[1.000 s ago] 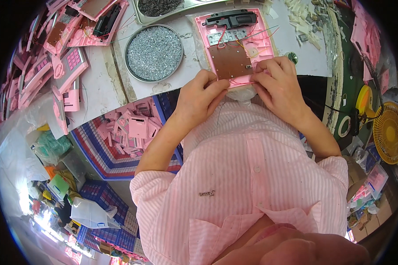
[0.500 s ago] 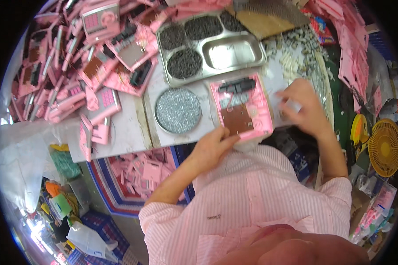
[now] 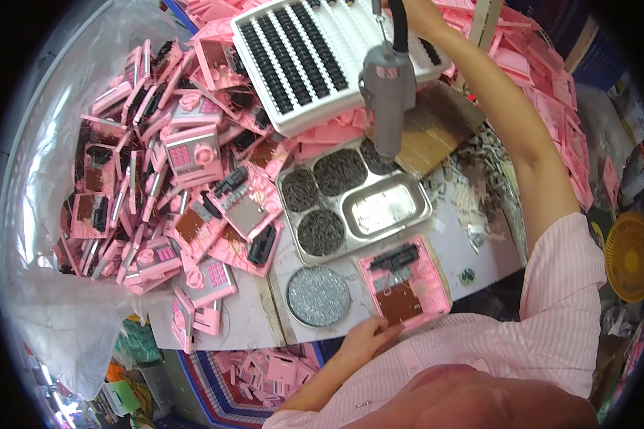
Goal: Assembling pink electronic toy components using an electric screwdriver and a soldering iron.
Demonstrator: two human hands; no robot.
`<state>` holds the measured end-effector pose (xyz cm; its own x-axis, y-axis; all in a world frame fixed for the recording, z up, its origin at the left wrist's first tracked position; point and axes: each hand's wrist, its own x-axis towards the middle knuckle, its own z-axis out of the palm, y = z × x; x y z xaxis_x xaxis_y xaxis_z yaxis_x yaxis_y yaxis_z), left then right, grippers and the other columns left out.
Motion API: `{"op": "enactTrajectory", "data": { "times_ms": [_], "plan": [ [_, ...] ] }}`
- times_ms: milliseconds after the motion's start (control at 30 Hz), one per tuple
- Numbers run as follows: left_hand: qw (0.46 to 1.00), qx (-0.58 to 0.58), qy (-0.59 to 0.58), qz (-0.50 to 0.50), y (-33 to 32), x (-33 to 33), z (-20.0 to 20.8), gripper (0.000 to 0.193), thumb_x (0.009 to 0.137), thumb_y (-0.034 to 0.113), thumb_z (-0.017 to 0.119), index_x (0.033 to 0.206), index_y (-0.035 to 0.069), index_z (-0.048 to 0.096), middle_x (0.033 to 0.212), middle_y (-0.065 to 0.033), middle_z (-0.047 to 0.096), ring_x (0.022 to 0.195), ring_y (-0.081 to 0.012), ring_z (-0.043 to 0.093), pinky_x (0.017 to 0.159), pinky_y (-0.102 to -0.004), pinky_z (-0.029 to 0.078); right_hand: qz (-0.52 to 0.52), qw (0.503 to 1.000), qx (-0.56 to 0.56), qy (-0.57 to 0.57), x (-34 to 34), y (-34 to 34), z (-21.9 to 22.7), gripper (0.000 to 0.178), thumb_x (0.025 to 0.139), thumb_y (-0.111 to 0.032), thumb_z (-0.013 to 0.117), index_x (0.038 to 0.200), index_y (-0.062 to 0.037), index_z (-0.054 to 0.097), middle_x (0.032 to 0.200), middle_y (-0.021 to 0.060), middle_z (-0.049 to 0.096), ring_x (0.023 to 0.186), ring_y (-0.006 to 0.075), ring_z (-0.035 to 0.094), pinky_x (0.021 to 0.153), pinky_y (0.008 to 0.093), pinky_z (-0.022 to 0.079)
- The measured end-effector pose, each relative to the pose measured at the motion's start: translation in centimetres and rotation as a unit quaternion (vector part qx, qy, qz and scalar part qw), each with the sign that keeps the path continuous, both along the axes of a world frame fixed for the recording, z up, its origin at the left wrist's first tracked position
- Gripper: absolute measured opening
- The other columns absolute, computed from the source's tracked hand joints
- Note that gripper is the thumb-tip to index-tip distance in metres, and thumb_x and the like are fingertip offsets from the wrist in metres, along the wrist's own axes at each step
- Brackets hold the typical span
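While the left hand (image 3: 367, 341) rests by the pink casing (image 3: 428, 282), we see its fingers close together against the casing's near left corner; whether they pinch its wall, we cannot tell. The casing lies open just beyond those fingertips, its brown board (image 3: 399, 306) nearest them and a black part (image 3: 395, 258) farther off. The right forearm (image 3: 492, 79) stretches well ahead of them, and because its hand leaves our view at the top, we cannot tell how those fingers stand. For writing, we find a small red-and-white marking on the grey tool (image 3: 390, 107) hanging far beyond the left fingers (small dark lettering also sits on the striped shirt (image 3: 565, 275)). Left of the fingers stands a round dish (image 3: 288, 300) of silvery pieces; farther ahead, a metal tray (image 3: 383, 207).
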<state>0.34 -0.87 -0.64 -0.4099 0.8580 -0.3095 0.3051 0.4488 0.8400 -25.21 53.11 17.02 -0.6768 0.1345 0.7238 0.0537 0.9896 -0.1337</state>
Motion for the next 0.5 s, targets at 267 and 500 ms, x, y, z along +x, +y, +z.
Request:
{"op": "enactTrajectory", "data": {
  "times_ms": [267,500],
  "plan": [
    [0.987,-0.109,-0.114,0.004,0.1,-0.9,-0.9,0.062,0.096,0.055,0.063,0.066,0.001,0.057,0.058,-0.0157,0.048,0.056,-0.0266,0.048,0.057,-0.0426,0.04,0.31,0.686,-0.651,0.096,-6.4,-6.5,1.2,0.017,0.098,-0.02,0.06,0.101,-0.0057,0.069,0.078,0.0061,0.068,0.067,0.0152,0.065,0.058,0.0303,0.051],
    [0.989,-0.09,-0.106,0.04,1.2,-0.8,0.3,0.044,0.091,0.043,0.073,0.074,0.003,0.066,0.065,-0.0105,0.053,0.063,-0.0218,0.052,0.062,-0.0365,0.044,0.083,0.839,-0.464,0.271,-3.6,-1.6,6.2,0.014,0.093,-0.009,0.065,0.105,-0.0028,0.068,0.085,0.0077,0.07,0.076,0.015,0.066,0.064,0.0297,0.052]
  ]
}}
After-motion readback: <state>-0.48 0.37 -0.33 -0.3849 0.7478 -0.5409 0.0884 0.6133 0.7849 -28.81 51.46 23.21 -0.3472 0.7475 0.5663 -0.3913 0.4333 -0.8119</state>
